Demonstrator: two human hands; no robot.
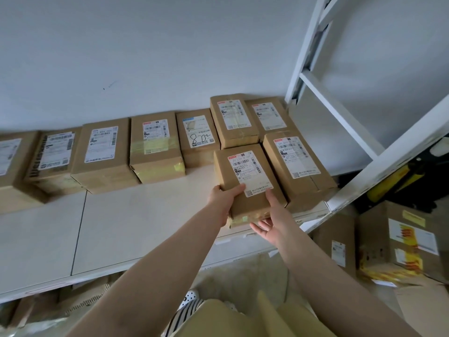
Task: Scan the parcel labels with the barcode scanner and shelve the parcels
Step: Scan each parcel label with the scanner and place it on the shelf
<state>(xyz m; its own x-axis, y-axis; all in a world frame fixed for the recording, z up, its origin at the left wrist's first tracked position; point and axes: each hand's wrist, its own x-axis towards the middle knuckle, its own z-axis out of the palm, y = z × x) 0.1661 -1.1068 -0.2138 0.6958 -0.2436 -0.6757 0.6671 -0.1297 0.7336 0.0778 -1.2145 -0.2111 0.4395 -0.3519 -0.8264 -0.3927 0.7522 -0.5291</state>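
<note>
A brown cardboard parcel (pixel 247 183) with a white label on top lies at the front right of the white shelf (pixel 136 215), its near end jutting over the shelf edge. My left hand (pixel 224 198) grips its near left corner, thumb on top. My right hand (pixel 268 218) touches its near right end with straight fingers, index finger on the top face, the other fingers under the front end. No barcode scanner is in view.
Several labelled parcels (pixel 155 149) stand in a row along the wall, and another parcel (pixel 297 164) lies right beside the held one. A white rack post (pixel 313 45) rises at right. Cardboard boxes (pixel 403 242) sit on the floor at lower right.
</note>
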